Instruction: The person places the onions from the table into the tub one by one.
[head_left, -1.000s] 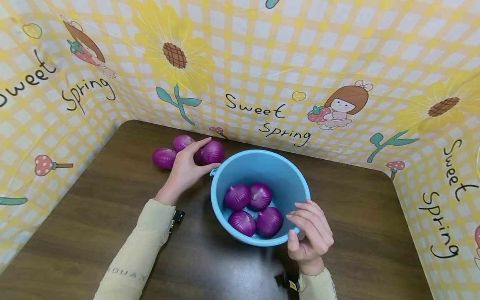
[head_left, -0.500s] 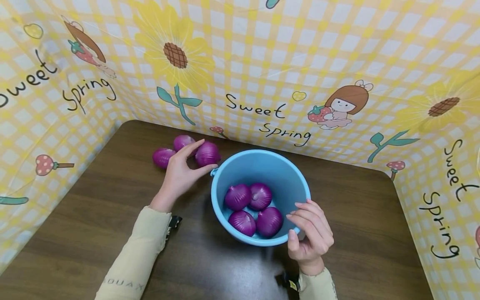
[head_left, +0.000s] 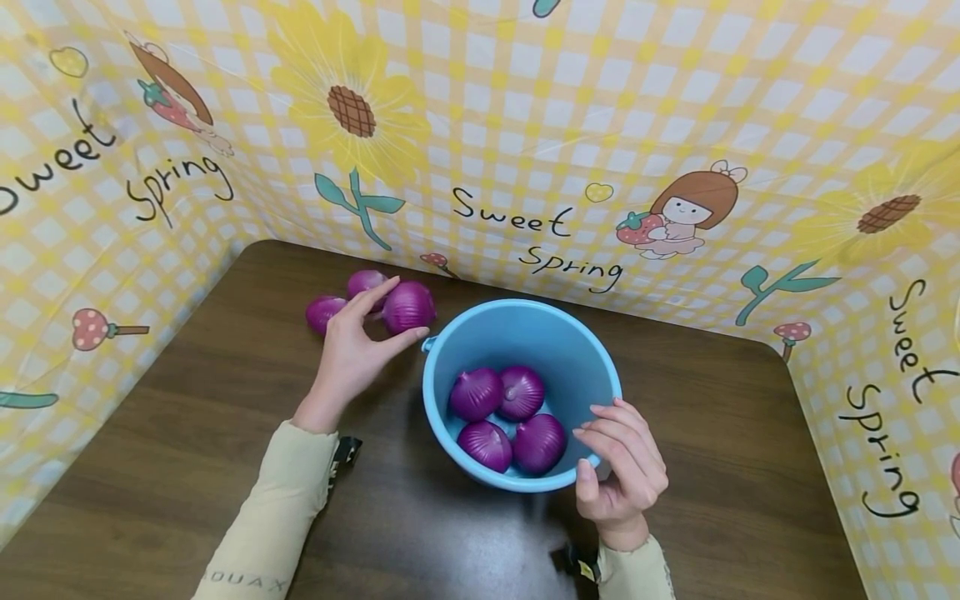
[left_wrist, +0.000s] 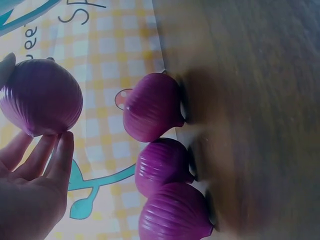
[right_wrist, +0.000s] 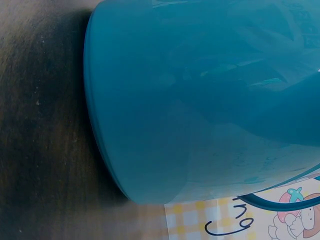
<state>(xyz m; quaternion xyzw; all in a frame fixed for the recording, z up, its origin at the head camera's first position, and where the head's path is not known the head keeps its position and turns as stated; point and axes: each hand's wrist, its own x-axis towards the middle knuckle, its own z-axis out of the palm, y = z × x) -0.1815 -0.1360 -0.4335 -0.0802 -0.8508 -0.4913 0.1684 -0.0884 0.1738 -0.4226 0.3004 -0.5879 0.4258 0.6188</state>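
Yellow-checked cloth (head_left: 480, 108) backs a dark wood-grained table (head_left: 720, 517), above which the left hand (head_left: 348, 354) pinches a red onion (left_wrist: 44, 95) between thumb and fingers (left_wrist: 61, 155), near three loose onions (left_wrist: 152, 107). The right hand (head_left: 624, 462) curls over the rim of a blue bucket (head_left: 495, 337) holding four onions (head_left: 540, 444). Good carrying probably means gripping that glossy skin evenly, clear of neighbours, with the bucket steady.

In the head view the cloth (head_left: 495, 108) is lit brightly and evenly, while a pale glare is thrown onto the table (head_left: 487, 533) below the bucket (head_left: 517, 329). The left wrist view is rendered hazier and dimmer: the held onion (left_wrist: 42, 97) is left in shade, and the table is blurred. In the right wrist view the bucket is darkened and streaked by faint reflections.
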